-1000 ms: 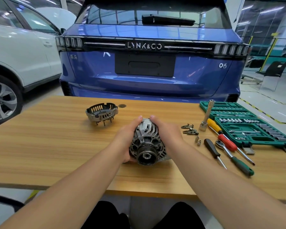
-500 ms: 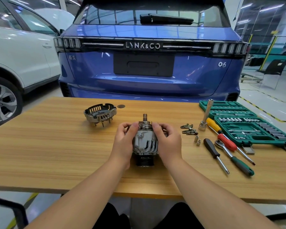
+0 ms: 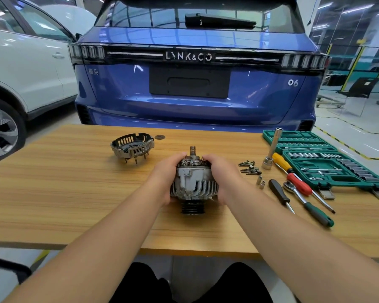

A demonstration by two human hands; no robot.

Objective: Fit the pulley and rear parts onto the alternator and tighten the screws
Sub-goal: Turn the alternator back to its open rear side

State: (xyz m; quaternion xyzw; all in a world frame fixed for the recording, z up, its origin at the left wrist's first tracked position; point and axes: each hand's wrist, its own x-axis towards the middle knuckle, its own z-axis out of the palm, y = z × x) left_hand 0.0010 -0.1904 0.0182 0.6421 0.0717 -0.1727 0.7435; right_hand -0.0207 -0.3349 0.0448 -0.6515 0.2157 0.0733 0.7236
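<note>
Two cars behind wooden workbench

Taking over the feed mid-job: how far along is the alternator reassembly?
Done: the pulley looks fitted, at the underside of the alternator. In hand: left hand and right hand hold the alternator upright on the table, shaft up. Left: the rear cover lies apart on the table, the screws lie loose, and the screwdrivers lie untouched.

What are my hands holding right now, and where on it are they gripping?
Both hands hold the alternator, standing pulley-end down on the table. The left hand grips its left side, the right hand its right side, fingers curled over the upper edge.
</note>
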